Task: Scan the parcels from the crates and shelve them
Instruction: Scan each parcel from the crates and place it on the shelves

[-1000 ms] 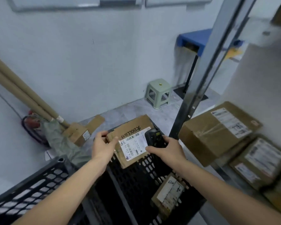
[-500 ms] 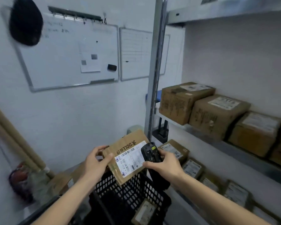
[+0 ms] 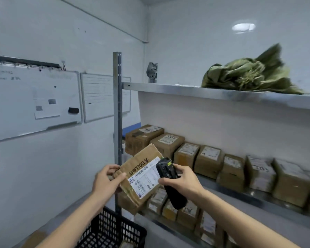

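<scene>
My left hand (image 3: 106,181) grips the left edge of a flat brown cardboard parcel (image 3: 138,169) with a white barcode label, held up in front of the shelf post. My right hand (image 3: 183,182) holds a black handheld scanner (image 3: 170,181) against the parcel's right side, its head over the label. Below my left forearm sits the black plastic crate (image 3: 113,231); its contents are mostly out of view. The metal shelving (image 3: 222,94) stands to the right.
A row of several brown boxes (image 3: 209,158) fills the middle shelf, with more boxes (image 3: 186,212) on the shelf below. A green sack (image 3: 249,74) lies on the top shelf. Whiteboards (image 3: 34,102) hang on the left wall beside the steel upright (image 3: 117,111).
My view has tilted up from the crate and floor to the shelves. Both hands have lifted the parcel and scanner higher, still held together the same way.
</scene>
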The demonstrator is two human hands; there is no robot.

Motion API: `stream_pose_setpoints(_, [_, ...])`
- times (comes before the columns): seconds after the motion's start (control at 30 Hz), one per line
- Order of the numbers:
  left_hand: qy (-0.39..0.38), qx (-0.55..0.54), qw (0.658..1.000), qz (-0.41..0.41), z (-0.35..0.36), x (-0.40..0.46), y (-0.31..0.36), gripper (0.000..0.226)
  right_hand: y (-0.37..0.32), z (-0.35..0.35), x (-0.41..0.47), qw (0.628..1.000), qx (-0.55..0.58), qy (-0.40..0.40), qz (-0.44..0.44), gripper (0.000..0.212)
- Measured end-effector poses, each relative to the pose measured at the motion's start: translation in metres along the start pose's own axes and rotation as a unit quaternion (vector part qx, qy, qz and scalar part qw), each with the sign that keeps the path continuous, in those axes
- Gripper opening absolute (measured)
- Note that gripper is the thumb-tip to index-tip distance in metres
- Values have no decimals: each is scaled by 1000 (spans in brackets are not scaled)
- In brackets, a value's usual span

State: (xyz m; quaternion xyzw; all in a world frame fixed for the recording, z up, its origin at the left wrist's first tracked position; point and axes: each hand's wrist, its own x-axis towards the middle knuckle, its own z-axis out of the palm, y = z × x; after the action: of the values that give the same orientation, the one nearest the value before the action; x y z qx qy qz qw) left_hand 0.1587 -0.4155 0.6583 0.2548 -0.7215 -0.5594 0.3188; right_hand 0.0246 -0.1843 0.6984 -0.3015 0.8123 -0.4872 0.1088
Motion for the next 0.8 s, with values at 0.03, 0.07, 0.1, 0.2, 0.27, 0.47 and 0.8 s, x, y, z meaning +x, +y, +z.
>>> stream_pose_setpoints(0.03, [-12,-2,1000,8,5,-7,9,28,-3,-10,-13,1000,5,15,7,46])
stream_pose_setpoints(0.07, [-24,-3,1000,17,10,-14,18,27,-7,-18,-26,999,13,28,12,47])
stream_pose_setpoints(0.1, [-36,-4,999,26,15,-22,24,27,-10,-26,-40,999,21,43,18,47])
stream_pose_setpoints(0.2, [-67,-8,997,40,31,-48,36,27,-17,-46,-80,996,28,85,30,41])
stream_pose_setpoints(0.27, [-87,-8,995,57,40,-64,43,26,-24,-60,-108,992,31,116,32,38])
stream_pose_setpoints(0.47, [-165,17,977,133,68,-103,80,35,-36,-107,-172,982,27,183,40,42])
stream_pose_setpoints(0.8, [-240,-18,955,172,140,-146,132,37,-37,-197,-242,964,-81,248,58,42])
